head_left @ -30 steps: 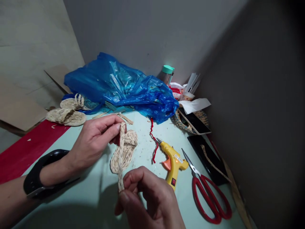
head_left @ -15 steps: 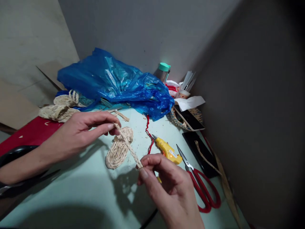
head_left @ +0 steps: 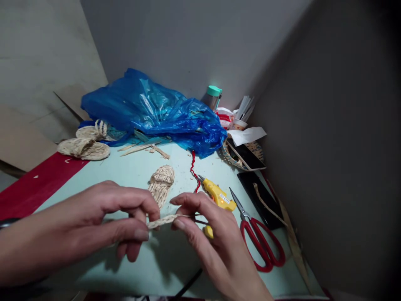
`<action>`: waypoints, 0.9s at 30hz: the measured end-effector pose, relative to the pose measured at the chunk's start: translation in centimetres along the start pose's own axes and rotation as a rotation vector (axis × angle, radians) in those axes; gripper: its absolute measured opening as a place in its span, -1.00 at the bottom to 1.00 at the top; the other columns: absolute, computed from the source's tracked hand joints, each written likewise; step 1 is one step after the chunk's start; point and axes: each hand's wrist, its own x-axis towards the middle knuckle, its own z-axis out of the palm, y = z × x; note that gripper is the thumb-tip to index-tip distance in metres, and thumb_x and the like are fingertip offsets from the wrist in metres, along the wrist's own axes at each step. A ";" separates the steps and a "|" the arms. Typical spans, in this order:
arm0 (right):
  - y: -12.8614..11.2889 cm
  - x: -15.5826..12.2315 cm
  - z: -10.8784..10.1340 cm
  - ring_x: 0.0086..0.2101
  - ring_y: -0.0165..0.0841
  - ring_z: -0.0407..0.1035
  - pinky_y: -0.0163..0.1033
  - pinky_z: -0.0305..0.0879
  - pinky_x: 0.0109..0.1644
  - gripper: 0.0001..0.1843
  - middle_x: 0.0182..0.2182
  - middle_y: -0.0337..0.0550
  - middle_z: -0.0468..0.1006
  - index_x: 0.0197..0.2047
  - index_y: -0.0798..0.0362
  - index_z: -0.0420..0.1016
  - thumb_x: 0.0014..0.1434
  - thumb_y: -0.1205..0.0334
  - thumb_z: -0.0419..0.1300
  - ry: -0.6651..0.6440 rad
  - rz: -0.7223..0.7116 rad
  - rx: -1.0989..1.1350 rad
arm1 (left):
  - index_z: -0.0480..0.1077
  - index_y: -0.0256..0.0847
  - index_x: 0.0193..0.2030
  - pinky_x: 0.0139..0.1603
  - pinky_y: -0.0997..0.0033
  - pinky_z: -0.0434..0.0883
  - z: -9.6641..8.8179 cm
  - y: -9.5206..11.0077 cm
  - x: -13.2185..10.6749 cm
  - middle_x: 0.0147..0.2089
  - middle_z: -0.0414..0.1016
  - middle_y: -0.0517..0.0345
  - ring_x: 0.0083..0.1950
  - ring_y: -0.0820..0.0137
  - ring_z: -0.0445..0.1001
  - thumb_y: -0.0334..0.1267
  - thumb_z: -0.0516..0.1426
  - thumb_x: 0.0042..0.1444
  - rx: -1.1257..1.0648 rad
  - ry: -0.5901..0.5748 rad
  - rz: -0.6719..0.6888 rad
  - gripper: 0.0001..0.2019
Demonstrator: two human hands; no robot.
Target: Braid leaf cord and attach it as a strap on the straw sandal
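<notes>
A short braided cord (head_left: 163, 220) of pale natural fibre stretches between my hands above the table. My left hand (head_left: 106, 225) is closed, pinching the cord's left end between thumb and fingers. Thumb and forefinger of my right hand (head_left: 216, 242) grip the other end, where thin loose strands stick out. Just beyond the cord lies a small woven slipper (head_left: 163, 180) of the same fibre, its near end partly covered by my hands. A yellow glue gun (head_left: 221, 196) rests behind my right hand, with a red cord (head_left: 194, 173) beside its nozzle.
Red-handled scissors (head_left: 260, 242) and a black flat object (head_left: 263, 200) lie on the right. A blue plastic bag (head_left: 150, 108) fills the back. Woven slippers (head_left: 83, 149) sit at the left on red material (head_left: 40, 182). A basket (head_left: 230, 156) holds a phone (head_left: 246, 154).
Both hands have come closer together, and the left has moved down and toward me. The braided cord has swung from slanting to nearly level, with less of it showing between my fingers.
</notes>
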 end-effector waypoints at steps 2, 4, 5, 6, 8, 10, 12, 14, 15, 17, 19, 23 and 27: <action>0.2 -0.2 0.2 -0.18 -0.32 0.41 -0.20 0.27 -0.05 -0.82 -0.20 -0.17 0.59 0.00 0.02 0.42 0.33 0.33 0.13 0.052 -0.110 -0.129 | 0.50 -0.10 -0.44 -0.51 0.59 0.32 1.0 0.4 0.0 -0.64 0.53 0.36 -0.60 0.47 0.41 -0.13 0.20 0.08 -0.092 -0.121 -0.123 -0.84; 0.4 -0.2 0.5 -0.18 -0.29 0.39 -0.11 0.23 0.01 -0.86 -0.16 -0.14 0.61 -0.08 0.04 0.46 0.31 0.38 0.15 0.138 -0.231 -0.285 | 0.45 -0.13 -0.44 -0.53 0.57 0.28 1.7 0.5 -0.1 -0.64 0.54 0.35 -0.61 0.47 0.39 -0.12 0.20 0.06 -0.199 -0.133 -0.207 -0.84; 0.6 -0.2 0.6 -0.18 -0.28 0.39 -0.07 0.20 0.06 -0.86 -0.13 -0.14 0.63 -0.11 0.03 0.49 0.29 0.39 0.17 0.196 -0.281 -0.362 | 0.43 -0.13 -0.44 -0.54 0.57 0.27 2.0 0.5 -0.1 -0.64 0.54 0.35 -0.62 0.48 0.39 -0.11 0.22 0.05 -0.249 -0.131 -0.231 -0.83; 0.7 -0.3 0.8 -0.17 -0.28 0.39 -0.03 0.16 0.10 -0.85 -0.10 -0.16 0.63 -0.13 0.03 0.51 0.27 0.41 0.19 0.254 -0.316 -0.429 | 0.42 -0.13 -0.43 -0.54 0.56 0.26 2.3 0.6 -0.2 -0.64 0.54 0.35 -0.63 0.48 0.39 -0.11 0.23 0.04 -0.290 -0.133 -0.247 -0.83; 0.9 -0.4 1.1 -0.19 -0.31 0.40 0.00 0.10 0.17 -0.84 -0.10 -0.20 0.65 -0.15 0.02 0.54 0.25 0.44 0.20 0.335 -0.352 -0.507 | 0.41 -0.13 -0.43 -0.53 0.56 0.26 2.9 0.6 -0.4 -0.64 0.56 0.33 -0.63 0.47 0.42 -0.10 0.23 0.04 -0.347 -0.146 -0.252 -0.82; 1.0 -0.7 1.3 -0.21 -0.33 0.41 0.00 0.09 0.19 -0.83 -0.12 -0.22 0.66 -0.15 0.04 0.54 0.26 0.44 0.17 0.363 -0.363 -0.511 | 0.40 -0.12 -0.44 -0.49 0.55 0.29 3.4 0.7 -0.5 -0.62 0.57 0.31 -0.59 0.45 0.46 -0.10 0.22 0.05 -0.368 -0.147 -0.226 -0.82; 1.0 -1.0 1.5 -0.22 -0.35 0.42 -0.01 0.09 0.19 -0.81 -0.13 -0.23 0.67 -0.14 0.05 0.53 0.29 0.45 0.12 0.383 -0.368 -0.507 | 0.42 -0.12 -0.43 -0.44 0.53 0.35 3.8 0.6 -0.5 -0.58 0.59 0.29 -0.53 0.43 0.48 -0.10 0.23 0.02 -0.365 -0.122 -0.217 -0.83; 1.0 -1.3 1.8 -0.24 -0.34 0.42 -0.01 0.07 0.20 -0.78 -0.14 -0.19 0.68 -0.14 0.10 0.53 0.30 0.46 0.07 0.405 -0.404 -0.548 | 0.45 -0.13 -0.40 -0.45 0.51 0.39 4.1 0.3 -0.3 -0.55 0.58 0.29 -0.52 0.42 0.46 -0.09 0.28 -0.06 -0.378 -0.101 -0.232 -0.81; 0.9 -1.3 2.1 -0.24 -0.33 0.43 0.00 0.06 0.21 -0.76 -0.15 -0.15 0.68 -0.14 0.14 0.54 0.30 0.46 0.05 0.400 -0.433 -0.580 | 0.46 -0.13 -0.39 -0.48 0.51 0.38 4.1 0.1 -0.2 -0.55 0.56 0.30 -0.53 0.42 0.44 -0.09 0.30 -0.09 -0.384 -0.104 -0.247 -0.80; 0.8 -1.4 2.6 -0.24 -0.30 0.43 0.01 0.04 0.23 -0.73 -0.15 -0.05 0.68 -0.15 0.22 0.55 0.27 0.46 0.02 0.370 -0.480 -0.622 | 0.45 -0.13 -0.41 -0.54 0.54 0.32 4.2 -0.5 0.1 -0.61 0.51 0.32 -0.59 0.44 0.40 -0.09 0.32 -0.09 -0.378 -0.122 -0.274 -0.79; 1.0 -1.4 2.8 -0.20 -0.30 0.43 -0.01 0.03 0.27 -0.71 -0.11 -0.03 0.67 -0.10 0.24 0.55 0.27 0.46 0.00 0.346 -0.484 -0.617 | 0.44 -0.14 -0.45 -0.57 0.58 0.26 4.2 -1.0 0.3 -0.66 0.48 0.34 -0.63 0.48 0.36 -0.07 0.31 -0.05 -0.351 -0.120 -0.284 -0.78; 2.9 -3.3 0.8 -0.04 -0.23 0.41 -0.08 0.16 0.21 -0.59 0.00 0.01 0.61 0.23 0.23 0.33 0.34 0.38 0.04 0.435 -0.340 -0.760 | 0.43 -0.15 -0.44 -0.60 0.63 0.17 4.2 -1.5 0.4 -0.67 0.44 0.34 -0.64 0.54 0.27 -0.03 0.28 0.00 -0.370 -0.042 -0.311 -0.75; 6.8 -8.4 -3.5 -0.13 -0.06 0.45 0.00 0.33 -0.10 -0.56 -0.03 0.16 0.59 0.23 0.21 0.30 0.32 0.27 0.08 0.267 -0.118 -1.166 | 0.42 -0.14 -0.37 -0.64 0.63 0.09 4.2 -1.7 0.3 -0.68 0.38 0.32 -0.63 0.53 0.20 -0.01 0.29 -0.01 -0.446 0.047 -0.337 -0.74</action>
